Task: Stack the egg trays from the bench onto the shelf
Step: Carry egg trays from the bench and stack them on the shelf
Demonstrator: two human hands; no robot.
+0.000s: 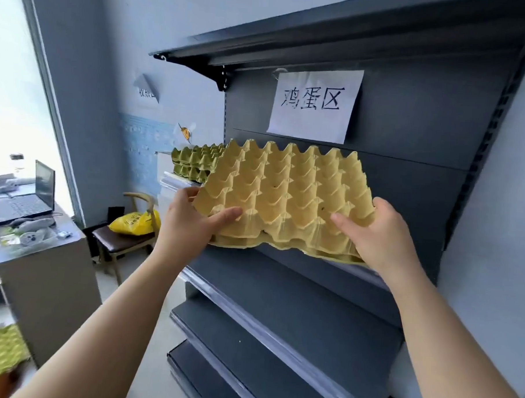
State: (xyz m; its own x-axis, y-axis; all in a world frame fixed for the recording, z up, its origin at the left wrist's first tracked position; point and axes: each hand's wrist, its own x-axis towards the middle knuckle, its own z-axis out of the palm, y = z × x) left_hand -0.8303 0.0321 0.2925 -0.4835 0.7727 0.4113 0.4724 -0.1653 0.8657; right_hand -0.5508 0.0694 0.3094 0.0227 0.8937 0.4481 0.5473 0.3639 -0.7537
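Left grip (191, 222): closed on the near left corner of the yellow egg trays (285, 196), thumb on top.
Right grip (383, 234): holding the near right edge, fingers spread over the cups.
Trays: apparently two nested, tilted, far edge raised toward the back panel, above the shelf (281, 290) under both grips.
Doing it well: level the pair, lower both grips together, slide back squarely.
Green trays (193, 162): beyond the left grip.

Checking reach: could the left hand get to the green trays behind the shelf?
Probably not now: the left hand is gripping the yellow egg tray, which sits between it and the green trays.
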